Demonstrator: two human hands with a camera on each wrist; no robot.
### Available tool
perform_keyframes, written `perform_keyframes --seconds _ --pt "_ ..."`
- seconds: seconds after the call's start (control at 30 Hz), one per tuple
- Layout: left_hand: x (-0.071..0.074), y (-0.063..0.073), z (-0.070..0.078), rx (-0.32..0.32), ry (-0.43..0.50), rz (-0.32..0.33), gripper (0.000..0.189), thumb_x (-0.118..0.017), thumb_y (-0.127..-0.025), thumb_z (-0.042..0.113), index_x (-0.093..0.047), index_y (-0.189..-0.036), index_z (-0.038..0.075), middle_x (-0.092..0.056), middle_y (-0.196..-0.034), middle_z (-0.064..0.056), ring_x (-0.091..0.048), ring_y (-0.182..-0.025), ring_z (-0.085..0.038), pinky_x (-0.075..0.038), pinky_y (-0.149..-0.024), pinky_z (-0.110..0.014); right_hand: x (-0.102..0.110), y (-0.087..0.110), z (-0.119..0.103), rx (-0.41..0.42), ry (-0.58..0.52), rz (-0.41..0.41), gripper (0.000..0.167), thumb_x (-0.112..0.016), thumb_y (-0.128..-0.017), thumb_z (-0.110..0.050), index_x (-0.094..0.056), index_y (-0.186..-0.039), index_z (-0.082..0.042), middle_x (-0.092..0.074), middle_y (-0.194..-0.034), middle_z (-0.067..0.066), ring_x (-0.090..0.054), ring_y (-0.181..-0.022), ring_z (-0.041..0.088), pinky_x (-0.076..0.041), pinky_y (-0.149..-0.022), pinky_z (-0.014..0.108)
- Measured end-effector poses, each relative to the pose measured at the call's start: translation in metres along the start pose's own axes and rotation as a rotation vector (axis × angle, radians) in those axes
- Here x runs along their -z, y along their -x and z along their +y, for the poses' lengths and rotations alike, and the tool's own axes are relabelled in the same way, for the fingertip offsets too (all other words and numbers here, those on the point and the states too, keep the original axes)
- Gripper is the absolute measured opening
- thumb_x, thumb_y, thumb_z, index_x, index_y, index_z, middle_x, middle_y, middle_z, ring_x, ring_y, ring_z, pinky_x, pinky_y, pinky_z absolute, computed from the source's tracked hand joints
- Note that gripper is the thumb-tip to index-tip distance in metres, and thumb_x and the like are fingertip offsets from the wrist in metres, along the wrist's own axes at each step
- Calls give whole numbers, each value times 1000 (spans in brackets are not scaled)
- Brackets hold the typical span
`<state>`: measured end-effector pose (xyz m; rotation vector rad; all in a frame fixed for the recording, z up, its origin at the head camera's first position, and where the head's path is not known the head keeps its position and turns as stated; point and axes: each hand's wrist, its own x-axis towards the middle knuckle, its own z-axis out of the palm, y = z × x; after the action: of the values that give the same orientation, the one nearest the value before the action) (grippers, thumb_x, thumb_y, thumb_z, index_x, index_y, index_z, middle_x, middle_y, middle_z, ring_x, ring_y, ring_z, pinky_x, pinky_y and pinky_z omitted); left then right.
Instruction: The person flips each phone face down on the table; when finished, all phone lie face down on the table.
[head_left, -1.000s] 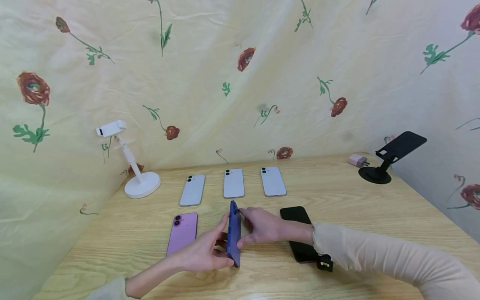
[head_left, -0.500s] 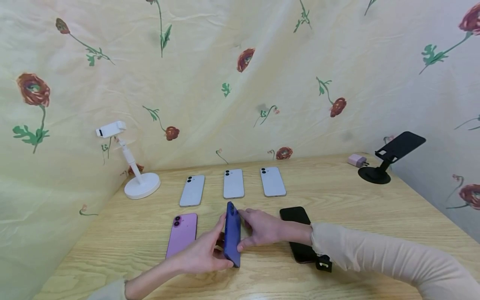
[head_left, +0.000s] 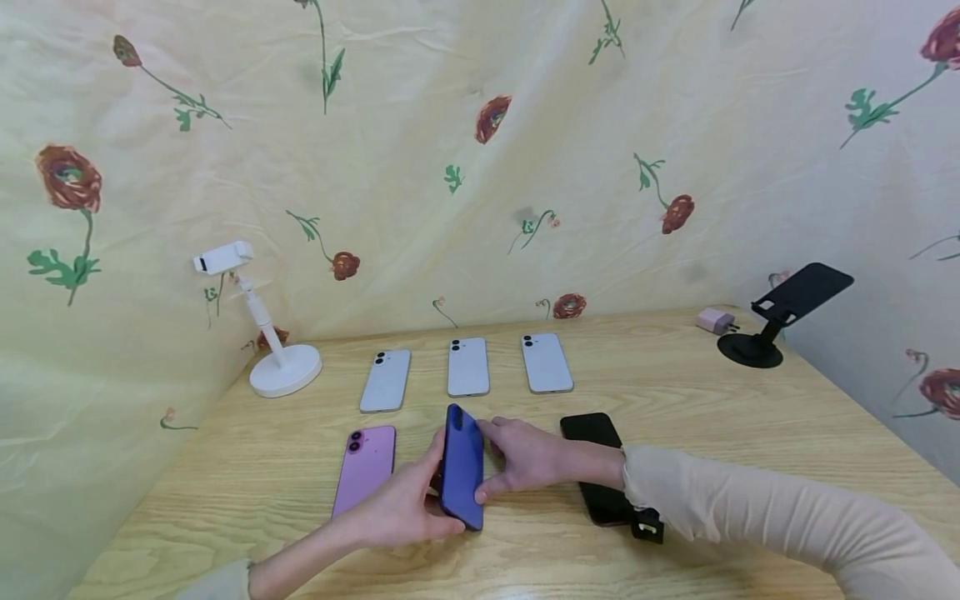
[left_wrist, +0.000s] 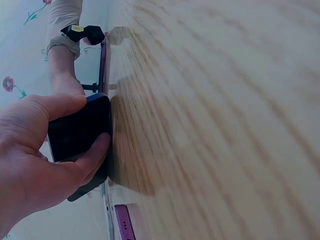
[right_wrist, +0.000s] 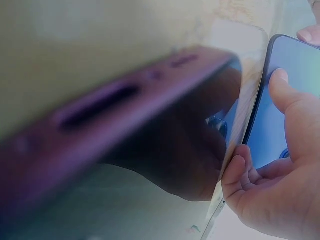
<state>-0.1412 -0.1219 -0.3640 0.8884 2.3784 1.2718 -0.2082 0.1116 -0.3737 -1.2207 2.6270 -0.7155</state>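
Note:
A blue phone (head_left: pixel 461 471) is tilted between my two hands in the head view, its back partly turned toward me and its lower end at the table. My left hand (head_left: pixel 405 504) grips its left side. In the left wrist view, the left fingers lie against the phone's dark screen (left_wrist: pixel 75 132). My right hand (head_left: pixel 525 454) pinches the right edge; the right wrist view has that thumb on the blue back (right_wrist: pixel 295 60) and the fingers curled at the edge. Just left of the left hand lies a purple phone (head_left: pixel 367 462), back up.
Three white phones (head_left: pixel 467 367) lie in a row at the back. Under my right forearm is a screen-up black phone (head_left: pixel 592 429) with a purplish frame. A white stand (head_left: pixel 285 371) is back left; a black stand (head_left: pixel 750 350) and pink charger plug (head_left: pixel 714 320) are back right.
The blue phone has turned from nearly edge-on to showing much of its blue back, its top swinging slightly left. Both hands keep their hold and barely move.

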Motion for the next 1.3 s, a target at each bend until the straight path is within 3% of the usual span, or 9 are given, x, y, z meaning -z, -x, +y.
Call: perform_keyframes --seconds 0.2,0.47,0.7,1.13,1.3 --pt "1 0 1 8 -27 4 115 -82 -83 12 6 -155 -8 -62 -114 -11 -64 -94 -10 -54 -78 -24 1 0 0 -28 8 -32 104 -85 -77 -48 -37 -147 12 -52 -91 0 -48 -77 12 -43 -65 26" --pt "0 -1 1 4 -77 14 118 -84 -82 13 6 -155 -8 -62 -120 -17 -65 -95 -11 -54 -77 -25 4 0 1 -65 4 -65 104 -84 -78 -50 -36 -148 10 -53 -94 0 -50 -82 14 -44 -70 28" --pt "-2 -3 -1 15 -155 35 117 -85 -79 18 -1 -154 -13 -54 -135 -25 -61 -113 -26 -48 -91 -31 6 0 2 -61 6 -60 96 -85 -77 -50 -43 -144 5 -52 -91 -1 -50 -80 14 -44 -67 28" --pt "-9 -5 -1 126 -244 70 118 -91 -71 26 -15 -149 -19 -60 -123 -29 -63 -104 -29 -51 -85 -38 12 -2 3 -51 -5 -120 90 -85 -78 -46 -46 -140 6 -52 -90 0 -49 -79 14 -42 -68 28" --pt "-11 -7 1 182 -291 68 118 -91 -71 31 -17 -148 -20 -60 -122 -32 -63 -105 -34 -51 -87 -44 14 -4 4 -39 -14 -140 75 -86 -78 -43 -52 -128 0 -53 -85 2 -47 -74 12 -40 -64 26"
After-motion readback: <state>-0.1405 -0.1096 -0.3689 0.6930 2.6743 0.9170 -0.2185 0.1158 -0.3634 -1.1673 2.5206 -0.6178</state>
